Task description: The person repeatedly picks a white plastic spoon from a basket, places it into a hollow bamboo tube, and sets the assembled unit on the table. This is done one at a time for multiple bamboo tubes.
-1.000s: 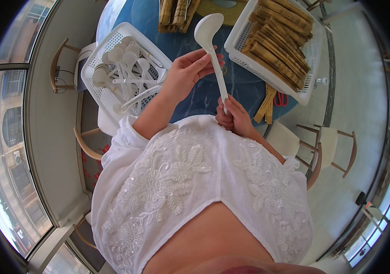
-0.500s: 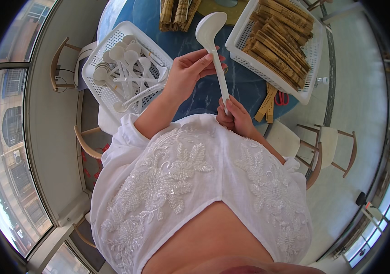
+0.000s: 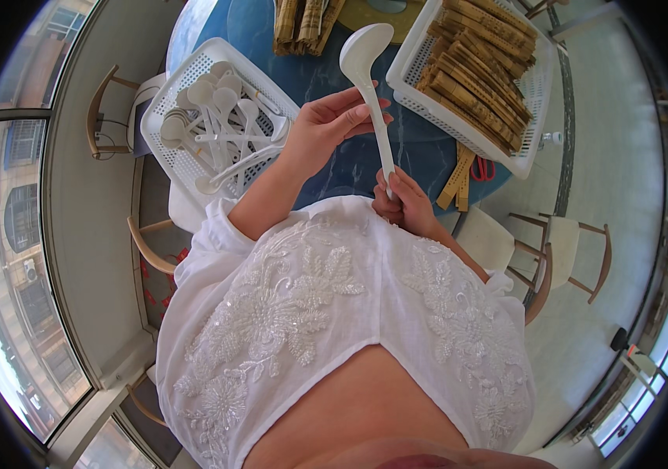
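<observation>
A white ladle point(image 3: 366, 57) stands upright in front of me, bowl at the top. My right hand point(image 3: 403, 197) is closed round the lower end of its handle. Beside the upper handle, my left hand point(image 3: 326, 125) has its fingers stretched out, some passing behind the handle; its thumb lies next to the handle without wrapping round it. Left of that hand, a white perforated basket point(image 3: 163, 92) holds many white spoons and ladles point(image 3: 224, 100).
At the right, another white basket point(image 3: 420, 103) holds bundled brown slatted strips point(image 3: 483, 74). More such bundles point(image 3: 303, 25) lie at the far side of the blue table point(image 3: 334, 173). Loose yellow strips point(image 3: 459, 178) and red-handled scissors point(image 3: 483, 168) are at its right edge. Chairs point(image 3: 561, 250) stand around.
My left thumb has come off the ladle handle and the fingers have straightened. The ladle has shifted slightly to the right, still in my right hand.
</observation>
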Action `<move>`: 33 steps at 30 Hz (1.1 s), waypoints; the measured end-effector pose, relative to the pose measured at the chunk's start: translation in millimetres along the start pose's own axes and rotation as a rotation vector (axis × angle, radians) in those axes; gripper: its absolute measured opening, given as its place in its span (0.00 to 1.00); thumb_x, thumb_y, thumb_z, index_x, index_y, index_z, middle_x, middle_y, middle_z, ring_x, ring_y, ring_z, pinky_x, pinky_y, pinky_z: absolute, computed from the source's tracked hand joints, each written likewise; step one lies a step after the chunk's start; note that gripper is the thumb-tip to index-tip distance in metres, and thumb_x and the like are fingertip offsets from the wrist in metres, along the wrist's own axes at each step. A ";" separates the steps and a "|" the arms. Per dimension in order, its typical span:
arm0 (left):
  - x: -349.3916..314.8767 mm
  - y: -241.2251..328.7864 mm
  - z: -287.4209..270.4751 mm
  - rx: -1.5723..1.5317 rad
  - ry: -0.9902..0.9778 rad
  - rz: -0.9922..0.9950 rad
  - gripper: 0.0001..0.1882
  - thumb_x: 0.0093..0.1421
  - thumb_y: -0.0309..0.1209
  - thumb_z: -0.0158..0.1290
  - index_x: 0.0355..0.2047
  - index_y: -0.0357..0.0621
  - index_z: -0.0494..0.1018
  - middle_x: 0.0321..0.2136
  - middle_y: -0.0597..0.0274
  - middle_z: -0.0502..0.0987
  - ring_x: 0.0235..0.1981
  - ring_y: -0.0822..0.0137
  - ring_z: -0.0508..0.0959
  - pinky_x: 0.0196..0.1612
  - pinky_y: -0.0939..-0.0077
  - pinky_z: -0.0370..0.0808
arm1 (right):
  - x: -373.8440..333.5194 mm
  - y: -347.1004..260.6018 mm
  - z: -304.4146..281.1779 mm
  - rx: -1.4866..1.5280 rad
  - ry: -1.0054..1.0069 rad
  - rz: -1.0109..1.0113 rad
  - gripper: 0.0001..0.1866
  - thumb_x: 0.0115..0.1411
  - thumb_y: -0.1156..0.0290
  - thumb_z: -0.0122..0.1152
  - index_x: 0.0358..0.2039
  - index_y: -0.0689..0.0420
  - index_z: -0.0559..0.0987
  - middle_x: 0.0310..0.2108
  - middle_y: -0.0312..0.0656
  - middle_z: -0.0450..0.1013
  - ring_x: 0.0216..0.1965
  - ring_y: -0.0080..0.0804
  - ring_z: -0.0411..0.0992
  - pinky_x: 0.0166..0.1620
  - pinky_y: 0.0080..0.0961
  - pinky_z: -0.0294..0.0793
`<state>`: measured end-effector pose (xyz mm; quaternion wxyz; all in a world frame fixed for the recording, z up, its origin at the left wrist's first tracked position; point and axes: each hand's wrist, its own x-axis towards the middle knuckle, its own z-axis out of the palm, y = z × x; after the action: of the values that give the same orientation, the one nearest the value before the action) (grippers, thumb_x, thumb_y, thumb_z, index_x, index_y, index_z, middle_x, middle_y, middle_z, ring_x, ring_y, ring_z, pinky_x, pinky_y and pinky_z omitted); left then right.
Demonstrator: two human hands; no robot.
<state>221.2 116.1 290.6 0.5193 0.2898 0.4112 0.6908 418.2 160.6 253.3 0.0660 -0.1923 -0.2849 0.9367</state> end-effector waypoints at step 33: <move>-8.4 -37.2 -10.1 -0.148 -0.034 -0.295 0.15 0.70 0.42 0.35 0.33 0.45 0.62 0.19 0.66 0.60 0.17 0.76 0.56 0.21 0.82 0.55 | 33.4 -214.0 -241.9 -2.050 0.965 0.182 0.23 0.62 0.63 0.54 0.58 0.49 0.66 0.60 0.40 0.59 0.62 0.46 0.55 0.62 0.57 0.54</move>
<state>233.1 110.0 253.6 0.6419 0.1987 0.3886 0.6304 486.8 468.7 177.4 -0.0878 -0.5165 -0.8468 0.0917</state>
